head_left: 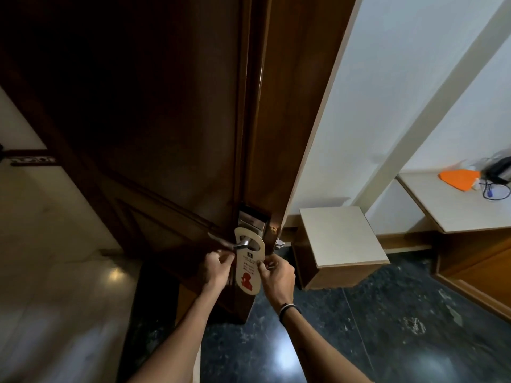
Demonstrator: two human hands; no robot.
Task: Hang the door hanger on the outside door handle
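A cream door hanger [249, 268] with red print and a red figure hangs upright against the dark wooden door [154, 128]. The silver lever handle [240, 243] passes through its top hole, below a metal lock plate [252, 220]. My left hand [215, 268] pinches the hanger's left edge. My right hand [276, 275] pinches its right edge at mid-height. A dark band sits on my right wrist.
The door stands ajar, its edge facing me. A low white-topped wooden table [341, 239] stands right of the door. Farther right, a counter [448, 205] carries an orange cloth [459, 179] and a cable. The floor is dark polished stone.
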